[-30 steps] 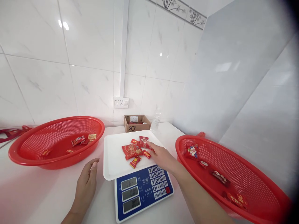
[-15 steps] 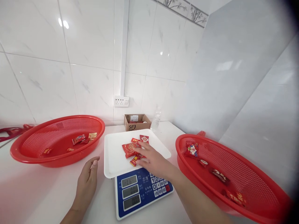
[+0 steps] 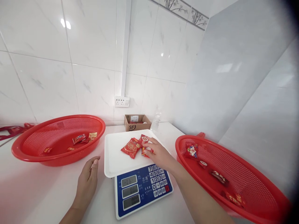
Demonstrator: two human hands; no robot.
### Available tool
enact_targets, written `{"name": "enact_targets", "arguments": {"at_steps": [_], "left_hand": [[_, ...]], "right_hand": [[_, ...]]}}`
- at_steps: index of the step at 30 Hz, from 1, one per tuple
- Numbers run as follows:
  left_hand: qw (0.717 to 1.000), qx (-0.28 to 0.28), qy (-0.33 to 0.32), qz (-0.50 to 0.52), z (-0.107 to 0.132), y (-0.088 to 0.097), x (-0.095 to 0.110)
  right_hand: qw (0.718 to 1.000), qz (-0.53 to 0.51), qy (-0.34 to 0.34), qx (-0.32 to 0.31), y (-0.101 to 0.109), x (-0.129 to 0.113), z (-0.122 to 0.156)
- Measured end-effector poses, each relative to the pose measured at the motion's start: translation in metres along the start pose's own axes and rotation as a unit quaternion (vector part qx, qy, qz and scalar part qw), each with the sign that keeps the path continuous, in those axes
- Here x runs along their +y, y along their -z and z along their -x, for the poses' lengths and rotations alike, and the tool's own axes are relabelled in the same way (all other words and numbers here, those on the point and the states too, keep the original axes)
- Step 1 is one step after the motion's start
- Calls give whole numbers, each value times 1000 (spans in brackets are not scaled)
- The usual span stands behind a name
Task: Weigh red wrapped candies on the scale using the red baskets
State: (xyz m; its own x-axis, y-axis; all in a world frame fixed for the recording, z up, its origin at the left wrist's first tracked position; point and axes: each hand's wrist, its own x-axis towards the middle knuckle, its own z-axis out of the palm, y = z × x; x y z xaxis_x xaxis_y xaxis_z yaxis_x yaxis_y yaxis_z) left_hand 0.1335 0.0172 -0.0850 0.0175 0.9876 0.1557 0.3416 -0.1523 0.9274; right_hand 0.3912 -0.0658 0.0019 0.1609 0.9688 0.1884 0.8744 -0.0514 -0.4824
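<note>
My right hand (image 3: 158,154) is over the white weighing tray (image 3: 114,155) of a digital scale, its fingers closed around a small red-and-yellow candy packet (image 3: 145,151). Just left of those fingers lies a larger red wrapped candy (image 3: 131,147) with gold print. Another red packet (image 3: 144,139) with a pale round label sits behind, close to the fingertips. My left hand (image 3: 87,177) rests on the table left of the scale, fingers loosely stretched, holding nothing. On the blue scale panel (image 3: 144,189), the lower two displays read 0.00.
A red perforated basket (image 3: 58,160) with several wrapped candies stands left. At right is another red basket (image 3: 252,155) with several packets. Behind the scale are a small cardboard box (image 3: 140,126) and a clear bottle (image 3: 156,121), near the wall socket (image 3: 122,101).
My right hand has moved slightly back and right on the tray, and the small red-and-yellow packet has shifted with it towards the other packets. My left hand stays put.
</note>
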Motion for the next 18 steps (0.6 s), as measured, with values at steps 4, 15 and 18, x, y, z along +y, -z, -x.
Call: {"name": "enact_targets", "arguments": {"at_steps": [4, 15, 18], "left_hand": [[1000, 5, -6, 4, 1, 1, 0], [1000, 1, -7, 18, 0, 1, 1], [1000, -2, -5, 18, 0, 1, 1]], "right_hand": [[999, 6, -42, -31, -4, 2, -24], [990, -12, 47, -135, -16, -20, -38], [987, -27, 73, -141, -12, -20, -35]]}}
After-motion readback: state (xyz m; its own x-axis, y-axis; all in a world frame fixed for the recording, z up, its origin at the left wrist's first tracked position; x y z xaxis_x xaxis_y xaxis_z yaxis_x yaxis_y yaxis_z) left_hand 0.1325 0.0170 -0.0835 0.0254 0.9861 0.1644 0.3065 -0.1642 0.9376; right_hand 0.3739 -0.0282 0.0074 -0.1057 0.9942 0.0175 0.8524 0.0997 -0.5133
